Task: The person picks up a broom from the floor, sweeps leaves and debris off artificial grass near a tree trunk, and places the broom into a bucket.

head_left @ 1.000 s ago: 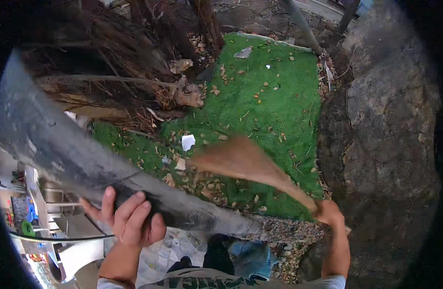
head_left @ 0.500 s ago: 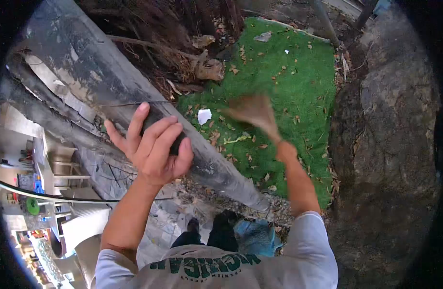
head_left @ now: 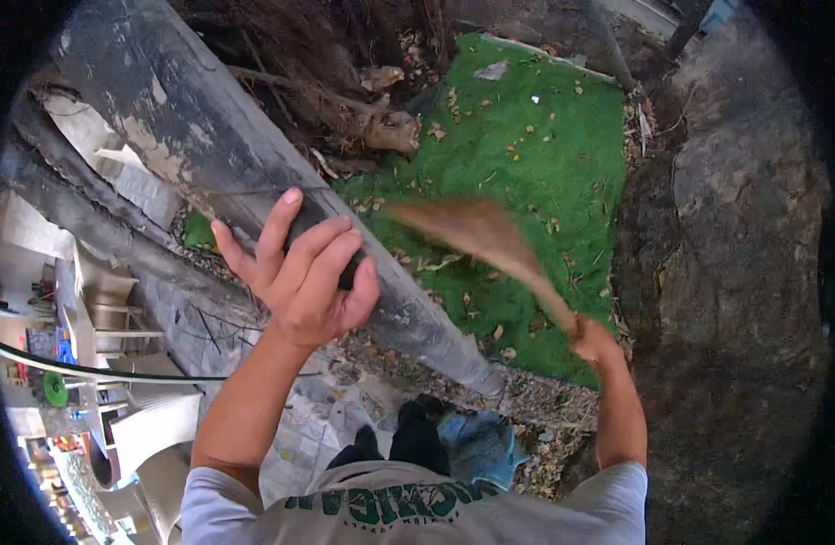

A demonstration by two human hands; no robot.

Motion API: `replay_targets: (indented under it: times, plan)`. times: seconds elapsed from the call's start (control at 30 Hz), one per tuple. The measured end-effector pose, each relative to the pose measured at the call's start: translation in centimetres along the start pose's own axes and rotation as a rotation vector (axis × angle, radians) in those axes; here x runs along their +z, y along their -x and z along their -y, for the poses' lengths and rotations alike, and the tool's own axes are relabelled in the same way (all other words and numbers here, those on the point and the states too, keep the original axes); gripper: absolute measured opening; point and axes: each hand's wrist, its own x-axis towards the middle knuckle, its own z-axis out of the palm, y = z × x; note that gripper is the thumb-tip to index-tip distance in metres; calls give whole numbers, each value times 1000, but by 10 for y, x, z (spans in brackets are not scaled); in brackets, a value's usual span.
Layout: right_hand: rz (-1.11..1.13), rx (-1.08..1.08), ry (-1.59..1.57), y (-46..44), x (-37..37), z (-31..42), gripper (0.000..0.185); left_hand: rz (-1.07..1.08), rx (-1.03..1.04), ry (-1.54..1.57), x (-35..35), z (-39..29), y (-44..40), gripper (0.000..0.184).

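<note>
The brown, fan-shaped broom (head_left: 485, 238) was over the bright green artificial turf (head_left: 576, 173), its flared head blurred and pointing left; whether the bristles touched the turf could not be told. The grip of the right hand (head_left: 596, 341) was clenched around the lower end of its handle, near the turf's right edge. Dry brown leaves (head_left: 510, 353) lay scattered over the turf around the broom. The left hand (head_left: 310, 277) had its fingers spread, its grip loose over the thick grey, weathered pole (head_left: 245, 150) that slanted down from the upper left; how firmly it pressed there could not be told. Beyond the turf's left side were tangled brown roots (head_left: 335, 118), and along its right stood a rough dark rock face (head_left: 735, 254). Below, beside the person's dark shoes (head_left: 422, 409), lay crumpled blue material (head_left: 481, 450).
</note>
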Motion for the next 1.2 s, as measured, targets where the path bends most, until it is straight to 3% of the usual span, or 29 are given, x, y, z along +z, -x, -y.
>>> replay_targets:
  times: [0.13,0.2,0.23,0.33,0.4,0.47,0.57,0.63,0.77,0.87,0.93,0.97,1.0,1.07,1.13,1.17,1.2]
  plan:
    - [9,227,57,-27,10,-4,53,-20,-6,6,2,-1,0,12]
    - [341,72,415,-35,21,-9,57,-28,-9,7,2,-2,3,12]
    - [418,52,401,0,-13,35,57,-48,1,15,3,-2,3,12]
    - [406,-18,338,38,-58,45,56,-84,-3,31,5,-4,3,12]
    - [496,46,249,65,-101,51,52,-101,6,27,6,-2,5,11]
    - [536,-56,153,68,-95,23,49,-124,10,32,9,1,5,11]
    - [350,-9,38,84,-76,28,45,-162,21,48,9,2,8,12]
    - [176,22,-29,64,-23,12,48,-177,27,58,13,6,10,14]
    - [202,154,288,41,43,27,51,-188,30,137,10,7,11,20]
    - [311,123,60,95,35,55,56,-98,82,242,-5,15,17,27]
    - [318,312,28,135,25,58,64,-148,20,324,-26,23,32,28]
    - [323,294,-121,136,50,7,66,-183,-37,401,-39,28,44,30]
    - [318,308,-117,166,58,11,66,-158,-67,367,-57,33,63,29]
    - [84,444,-310,223,73,32,53,-53,-191,566,-82,45,122,26]
    - [39,471,-929,266,121,-8,51,222,-507,743,-106,44,202,26]
    - [26,484,-934,271,153,-55,51,370,-552,776,-115,51,249,27]
    - [-104,366,-613,330,237,-74,42,808,-692,820,-133,65,360,31]
